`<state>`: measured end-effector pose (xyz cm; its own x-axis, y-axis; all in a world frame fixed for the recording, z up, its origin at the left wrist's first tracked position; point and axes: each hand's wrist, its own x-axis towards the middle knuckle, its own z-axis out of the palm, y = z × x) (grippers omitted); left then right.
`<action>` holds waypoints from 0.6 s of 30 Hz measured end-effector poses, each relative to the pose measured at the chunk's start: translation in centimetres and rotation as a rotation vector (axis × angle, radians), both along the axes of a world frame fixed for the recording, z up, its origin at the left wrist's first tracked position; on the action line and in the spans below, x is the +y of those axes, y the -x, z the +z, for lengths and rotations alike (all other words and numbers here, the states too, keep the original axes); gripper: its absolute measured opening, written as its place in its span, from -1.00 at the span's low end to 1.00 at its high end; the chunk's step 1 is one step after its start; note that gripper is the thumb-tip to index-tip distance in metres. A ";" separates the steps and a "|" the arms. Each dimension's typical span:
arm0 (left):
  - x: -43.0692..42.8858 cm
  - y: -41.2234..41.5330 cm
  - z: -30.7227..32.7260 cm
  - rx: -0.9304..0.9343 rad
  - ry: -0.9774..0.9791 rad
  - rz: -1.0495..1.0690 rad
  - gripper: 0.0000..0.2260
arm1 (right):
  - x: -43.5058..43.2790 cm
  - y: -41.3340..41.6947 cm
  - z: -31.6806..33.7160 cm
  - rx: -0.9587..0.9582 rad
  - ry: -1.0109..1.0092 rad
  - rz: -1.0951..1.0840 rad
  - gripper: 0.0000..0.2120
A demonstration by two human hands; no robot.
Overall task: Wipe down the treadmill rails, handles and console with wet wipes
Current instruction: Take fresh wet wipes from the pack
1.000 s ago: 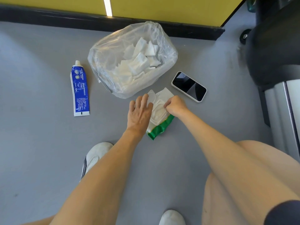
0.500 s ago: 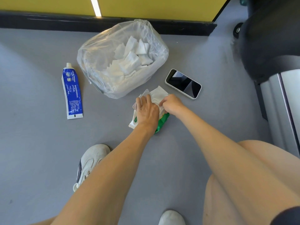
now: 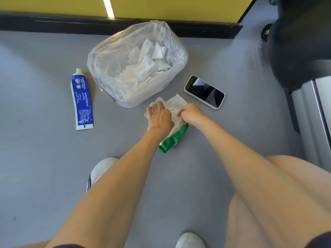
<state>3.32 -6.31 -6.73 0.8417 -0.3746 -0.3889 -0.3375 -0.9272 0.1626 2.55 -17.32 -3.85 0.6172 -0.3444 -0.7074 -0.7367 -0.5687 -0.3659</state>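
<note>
The right hand [image 3: 191, 113] has its fingers curled in a pinch at the white top of the one green-and-white soft plastic pack of wet wipes [image 3: 172, 138], which lies flat on the grey floor [image 3: 44, 167]; what the fingertips pinch is hidden under the knuckles, so whether they grip a wipe or the flap cannot be told. The left hand [image 3: 159, 118] lies palm down on the same pack, fingers loosely spread and pressed over its clear hinged lid [image 3: 154, 106], which stands open toward the far side. One white sheet [image 3: 176, 102] juts out from the pack beyond both hands. Touching the far edge of the pack sits one crumpled clear plastic bag [image 3: 111, 68], its mouth open upward and holding many white crumpled wipes, too heaped to count. Left of the bag, apart from it, lies one blue-and-white squeeze tube [image 3: 81, 101], cap end toward the wall. Just right of the pack lies one white-edged smartphone [image 3: 204, 92], dark screen up. Two white shoes show, one [image 3: 102, 169] partly covered by the left forearm, the other [image 3: 189, 240] at the bottom edge. At the right edge stands the dark and silver body of the treadmill [image 3: 304, 59], well apart from both hands. A yellow wall with a black skirting [image 3: 53, 22] runs along the top.
</note>
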 end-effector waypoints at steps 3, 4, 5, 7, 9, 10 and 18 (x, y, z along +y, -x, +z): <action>0.0 -0.6 0.0 0.062 0.020 0.023 -0.76 | 0.1 0.0 0.0 0.005 -0.001 -0.017 -0.66; 0.0 -0.8 0.0 0.083 0.030 0.035 -0.75 | 0.1 0.0 0.1 0.003 -0.004 -0.019 -0.66; 0.0 -1.0 0.1 0.107 0.040 0.053 -0.73 | 0.1 0.0 0.1 0.002 -0.008 -0.020 -0.65; 0.0 -1.4 0.2 0.165 0.064 0.086 -0.71 | 0.1 0.1 0.1 0.002 -0.013 -0.020 -0.65; 0.1 -1.9 0.5 0.216 0.089 0.106 -0.69 | 0.0 0.1 0.1 0.001 -0.016 -0.022 -0.66; 0.2 -2.0 0.6 0.239 0.106 0.112 -0.69 | -0.1 0.1 0.1 -0.001 -0.017 -0.023 -0.67; -0.2 -1.1 -0.1 0.138 0.029 0.006 -0.61 | 0.0 -0.1 -0.1 0.005 0.013 -0.010 -0.67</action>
<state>4.40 -6.47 -6.82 0.7833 -0.3821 -0.4903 -0.3042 -0.9235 0.2336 2.63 -17.33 -3.96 0.6100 -0.3603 -0.7058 -0.7444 -0.5658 -0.3545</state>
